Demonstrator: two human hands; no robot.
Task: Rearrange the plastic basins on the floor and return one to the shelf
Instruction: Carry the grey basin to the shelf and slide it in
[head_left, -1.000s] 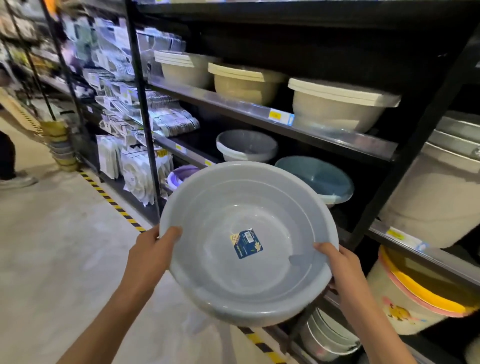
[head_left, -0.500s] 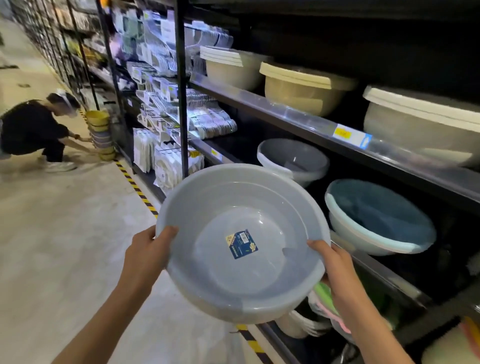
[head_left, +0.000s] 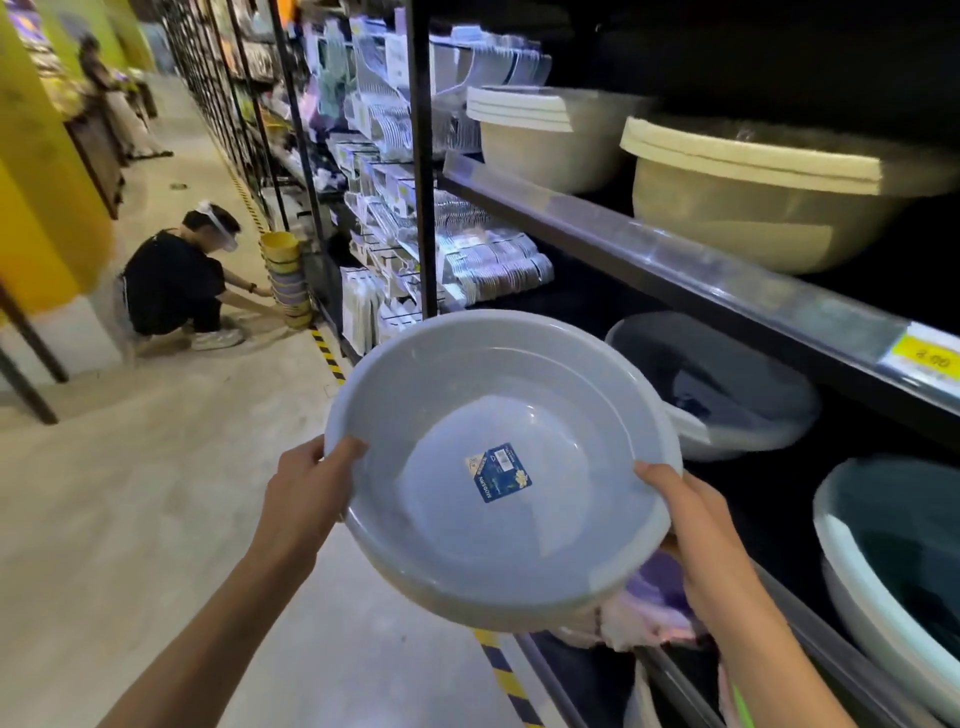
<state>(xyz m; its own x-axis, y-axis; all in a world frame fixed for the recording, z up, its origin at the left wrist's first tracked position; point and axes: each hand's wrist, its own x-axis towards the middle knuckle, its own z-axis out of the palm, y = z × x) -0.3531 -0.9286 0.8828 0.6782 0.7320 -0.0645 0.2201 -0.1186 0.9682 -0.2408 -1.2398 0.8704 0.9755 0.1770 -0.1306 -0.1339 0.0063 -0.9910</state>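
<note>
A round pale grey plastic basin (head_left: 467, 405) with a blue label on its inside bottom is held in the air, tilted toward me. My left hand (head_left: 306, 488) grips its left rim and my right hand (head_left: 691, 525) grips its right rim. The basin hangs in front of the black shelf (head_left: 675, 270), level with the middle tier. On that tier sit a grey basin (head_left: 727, 379) just behind the held one and a teal basin (head_left: 893, 551) to the right. Cream basins (head_left: 550, 140) and a yellowish basin (head_left: 769, 197) stand on the tier above.
A crouching person (head_left: 176, 280) in black handles a stack of yellow and grey basins (head_left: 285, 280) on the floor at the left. Yellow-black tape (head_left: 327, 353) runs along the shelf foot. Packaged goods (head_left: 395, 208) hang left of the basins. Pink and purple items (head_left: 654, 608) lie on the lowest tier.
The view has swung left along the aisle and closer to the shelf. The basin stays in both hands, now nearer the grey basin on the middle tier.
</note>
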